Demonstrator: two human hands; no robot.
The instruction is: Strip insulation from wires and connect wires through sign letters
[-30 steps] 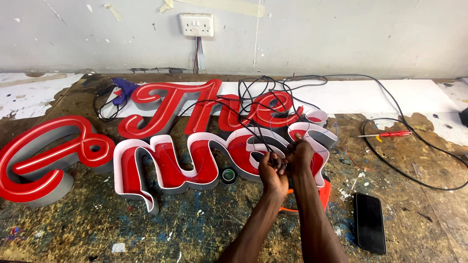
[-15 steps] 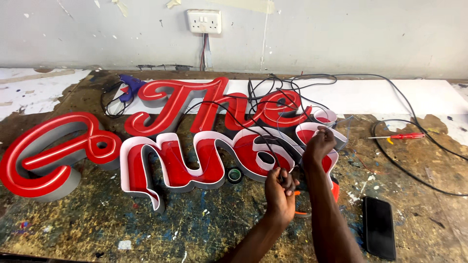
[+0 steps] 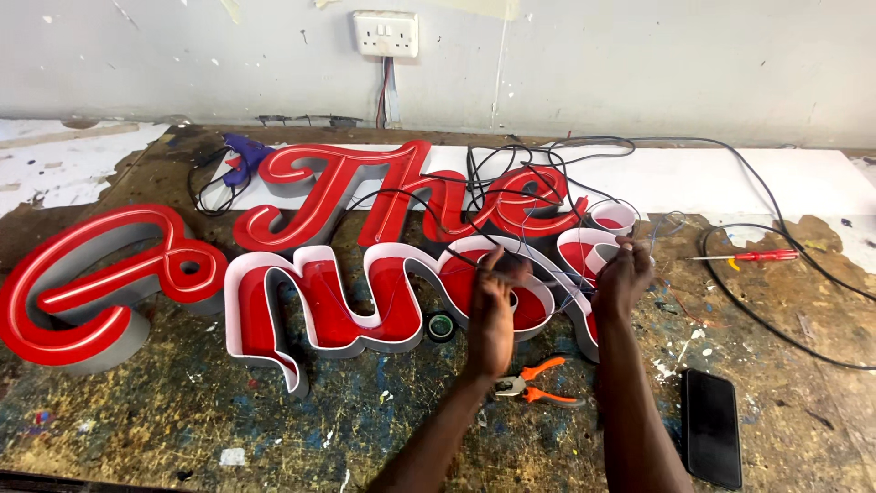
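Wires [image 3: 547, 274] run thin and pale between your two hands, stretched over the white-walled, red-faced channel-letter piece [image 3: 365, 306] in the front row of the sign. Your left hand [image 3: 491, 315] hovers above that piece's middle loops with its back to the camera; its fingers [image 3: 493, 265] are drawn together at the top as if pinching a strand, though you cannot tell for sure that they grip it. Your right hand [image 3: 623, 278] sits at the right end of the same piece, fingers [image 3: 630, 248] curled over the wall and closed about the thin wires, which rise from there toward the tangle of black cables [image 3: 538, 169] lying on the upper row of red letters [image 3: 401, 192].

Just below your left wrist, on the paint-stained workbench [image 3: 182, 420], lie orange-handled pliers [image 3: 538, 383], touching neither hand. A small roll of dark tape [image 3: 442, 326] rests against the front letter piece, just left of your left hand. A black phone [image 3: 712, 426] lies flat beside your right forearm, and a red screwdriver [image 3: 753, 256] lies well off to the right. A large red looped letter [image 3: 91, 283] stands at the far left, and a wall socket [image 3: 386, 33] sits above the bench.
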